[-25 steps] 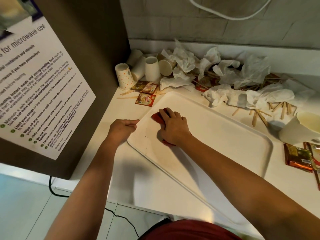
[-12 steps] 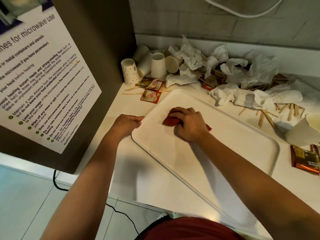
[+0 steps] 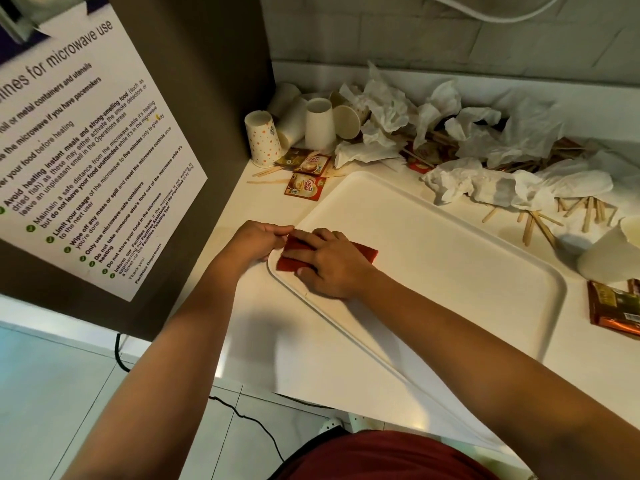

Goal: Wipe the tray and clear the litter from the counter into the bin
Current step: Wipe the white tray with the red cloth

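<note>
A white tray (image 3: 450, 268) lies at an angle on the white counter (image 3: 311, 348). My right hand (image 3: 329, 263) presses a red cloth (image 3: 363, 252) flat onto the tray's left corner, fingers spread over it. My left hand (image 3: 256, 242) grips the tray's left rim, fingers curled over the edge and touching the cloth. Litter is piled along the back: crumpled tissues (image 3: 467, 133), paper cups (image 3: 320, 123), creamer sachets (image 3: 304, 183) and wooden stirrers (image 3: 540, 223).
A brown cabinet side with a microwave notice (image 3: 79, 150) stands close on the left. A white cup (image 3: 609, 251) and brown sachets (image 3: 613, 306) lie at the right edge. The counter's front edge drops to a tiled floor (image 3: 52, 393) with a black cable.
My right hand slid the red cloth from the tray's middle left back to the left corner, beside my left hand. My left hand kept its hold on the rim.
</note>
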{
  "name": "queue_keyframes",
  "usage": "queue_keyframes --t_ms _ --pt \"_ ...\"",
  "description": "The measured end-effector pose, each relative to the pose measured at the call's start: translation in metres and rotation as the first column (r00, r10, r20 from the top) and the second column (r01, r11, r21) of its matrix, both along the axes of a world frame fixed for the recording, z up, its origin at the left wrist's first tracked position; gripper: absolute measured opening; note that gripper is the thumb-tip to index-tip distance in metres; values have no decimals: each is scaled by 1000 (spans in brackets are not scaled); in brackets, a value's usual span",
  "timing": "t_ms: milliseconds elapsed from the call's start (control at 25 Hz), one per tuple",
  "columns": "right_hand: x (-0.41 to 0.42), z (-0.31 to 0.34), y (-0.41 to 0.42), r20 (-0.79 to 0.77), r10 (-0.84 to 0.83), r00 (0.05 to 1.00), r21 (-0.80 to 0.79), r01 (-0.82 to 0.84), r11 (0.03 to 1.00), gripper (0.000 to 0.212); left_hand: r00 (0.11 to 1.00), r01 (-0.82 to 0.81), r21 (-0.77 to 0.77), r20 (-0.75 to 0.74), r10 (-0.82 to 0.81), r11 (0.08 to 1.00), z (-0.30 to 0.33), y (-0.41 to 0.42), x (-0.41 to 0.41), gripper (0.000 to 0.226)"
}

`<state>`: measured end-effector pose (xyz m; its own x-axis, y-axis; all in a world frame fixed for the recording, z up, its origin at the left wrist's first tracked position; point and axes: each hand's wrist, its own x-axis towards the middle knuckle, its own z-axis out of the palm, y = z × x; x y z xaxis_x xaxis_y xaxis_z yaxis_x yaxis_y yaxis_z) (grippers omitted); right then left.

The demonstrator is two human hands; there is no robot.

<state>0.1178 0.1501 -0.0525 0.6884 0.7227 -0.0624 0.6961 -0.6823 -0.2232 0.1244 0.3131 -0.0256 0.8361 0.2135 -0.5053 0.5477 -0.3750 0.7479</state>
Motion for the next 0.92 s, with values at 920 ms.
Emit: queue_keyframes --t_ms 920 --pt "-2 0 -17 -177 -106 979 35 114 993 39 975 -153 252 195 105 956 -32 -15 -52 19"
